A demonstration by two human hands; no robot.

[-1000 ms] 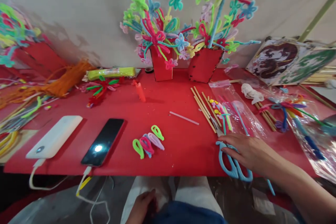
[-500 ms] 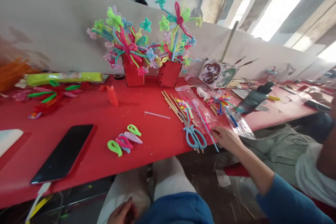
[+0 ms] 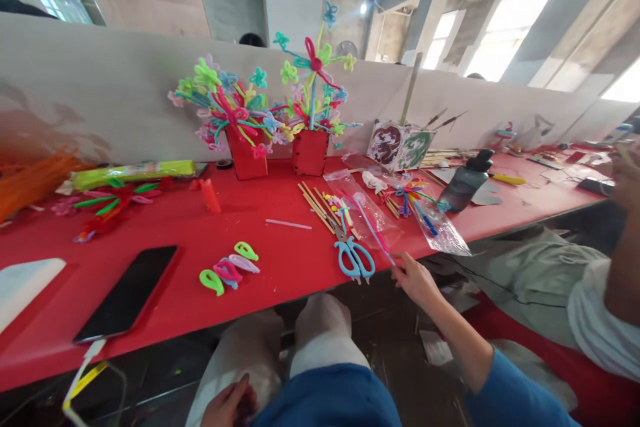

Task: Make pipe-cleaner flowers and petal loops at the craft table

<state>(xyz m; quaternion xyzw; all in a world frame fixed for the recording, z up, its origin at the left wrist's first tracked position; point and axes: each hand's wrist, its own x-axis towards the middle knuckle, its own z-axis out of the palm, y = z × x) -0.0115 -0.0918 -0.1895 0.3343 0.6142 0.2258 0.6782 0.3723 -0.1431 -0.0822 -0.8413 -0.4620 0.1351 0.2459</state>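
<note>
My right hand reaches to the front edge of the red table, its fingers pinched on the end of a thin blue pipe cleaner that lies across a clear plastic bag. Blue-handled scissors lie just left of that hand, beside a row of wooden sticks. My left hand rests on my lap below the table, fingers curled with nothing visible in them. A cluster of looped pipe-cleaner petals sits at the table's front middle.
Two red pots of pipe-cleaner flowers stand at the back by a grey partition. A black phone on a cable and a white power bank lie at left. A dark bottle and another person's lap are at right.
The view has swung up and to the right. My right hand left the scissors, moved right to the table's edge and took hold of the blue pipe cleaner. My left hand stayed on my lap.
</note>
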